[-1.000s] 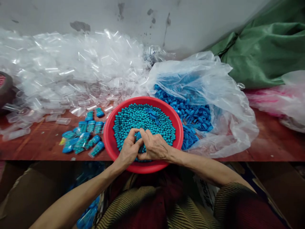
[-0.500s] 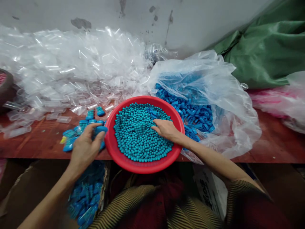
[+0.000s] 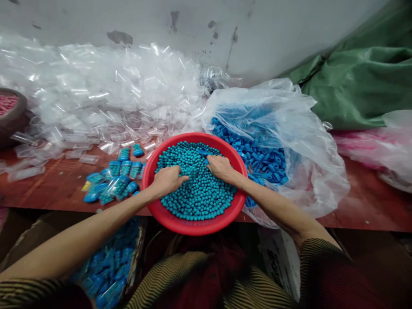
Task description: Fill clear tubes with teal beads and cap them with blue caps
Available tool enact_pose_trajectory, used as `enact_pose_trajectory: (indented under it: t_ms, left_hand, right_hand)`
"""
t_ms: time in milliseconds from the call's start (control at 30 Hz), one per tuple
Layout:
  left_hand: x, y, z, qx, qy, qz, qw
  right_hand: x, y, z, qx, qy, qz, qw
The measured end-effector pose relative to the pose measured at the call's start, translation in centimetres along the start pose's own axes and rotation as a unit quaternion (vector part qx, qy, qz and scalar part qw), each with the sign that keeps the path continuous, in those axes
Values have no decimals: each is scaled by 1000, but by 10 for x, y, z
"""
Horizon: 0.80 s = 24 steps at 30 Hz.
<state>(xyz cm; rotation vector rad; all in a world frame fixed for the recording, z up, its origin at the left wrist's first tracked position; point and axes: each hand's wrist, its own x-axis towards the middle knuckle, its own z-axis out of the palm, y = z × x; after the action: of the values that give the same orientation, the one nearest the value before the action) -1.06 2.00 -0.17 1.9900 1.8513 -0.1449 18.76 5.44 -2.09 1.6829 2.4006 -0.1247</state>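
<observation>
Honestly, from here I can't tell whether the left hand (image 3: 170, 178) or right hand (image 3: 220, 166), both curled at the beads (image 3: 199, 204), grips anything; the bowl (image 3: 193, 229) juts past the counter's (image 3: 363, 201) edge, so leaning on it could spill beads.

Dark lettering (image 3: 275, 261) is running along a white package (image 3: 288, 257) that is sitting below and to the right of the red basin (image 3: 196, 228). The characters are slanting and blurring, too small to be making out any word, number or brand.
</observation>
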Motion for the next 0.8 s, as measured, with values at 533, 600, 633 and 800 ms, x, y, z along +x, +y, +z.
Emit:
enact_pose_trajectory:
  t_ms: [533,600,633,800]
  left_hand:
    - [5,3,32,-185,49,-12,981]
    - [-1,2,31,-214,75,23,974]
    - [-3,1,32,-234,79,36,968]
    - [-8,5,34,-412,5,54,910]
  right_hand:
    - [-28,8,-1,54,-41,-66,996]
    - [-37,6,-3,65,-27,-79,994]
    - [-39,3,-5,75,-18,-83,994]
    - [-38,-17,-9,138,73,-144,977]
